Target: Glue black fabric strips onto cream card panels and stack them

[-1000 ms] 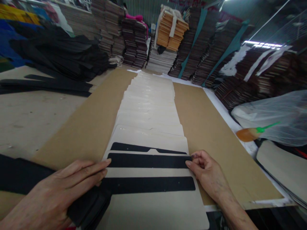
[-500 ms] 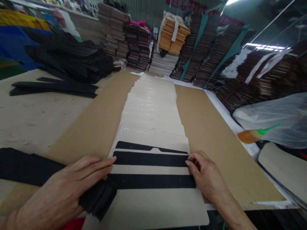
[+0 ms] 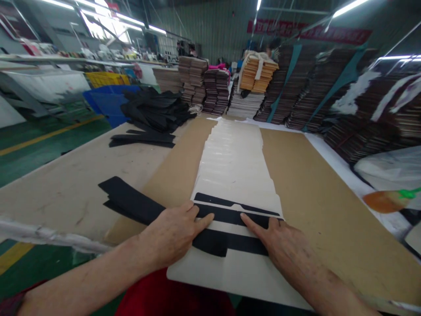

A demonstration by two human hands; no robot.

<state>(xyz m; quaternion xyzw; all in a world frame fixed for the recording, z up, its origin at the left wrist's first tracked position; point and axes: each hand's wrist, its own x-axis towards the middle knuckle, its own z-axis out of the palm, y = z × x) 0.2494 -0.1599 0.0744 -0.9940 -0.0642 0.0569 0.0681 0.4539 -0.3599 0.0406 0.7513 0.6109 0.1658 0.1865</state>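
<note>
Overlapping cream panels [image 3: 234, 164] run in a row away from me, with a larger bare part of the nearest panel [image 3: 245, 268] at the front. Across the near ones lie a black strip [image 3: 226, 214], a second black strip [image 3: 246, 244] nearer me, and a notched dark band [image 3: 217, 201] farther off. My left hand [image 3: 174, 232] is closed over a bundle of black strips [image 3: 133, 202], its thumb on the middle strip; the bundle's other end overlaps the nearer strip. My right hand [image 3: 284, 241] lies on the middle strip's right part, thumb stretched inward, fingers apart.
Tan board [image 3: 296, 175] lies under the panels on the table. More black strips [image 3: 141, 138] and a heap of black pieces [image 3: 158, 107] lie back left, beside a blue bin [image 3: 110, 103]. Tied stacks [image 3: 286, 96] line the back. An orange-handled tool [image 3: 384, 201] is at right.
My view has tilted up and swung left. Both thumbs have moved inward onto the middle strip, and the right hand's pinch at its end has opened out.
</note>
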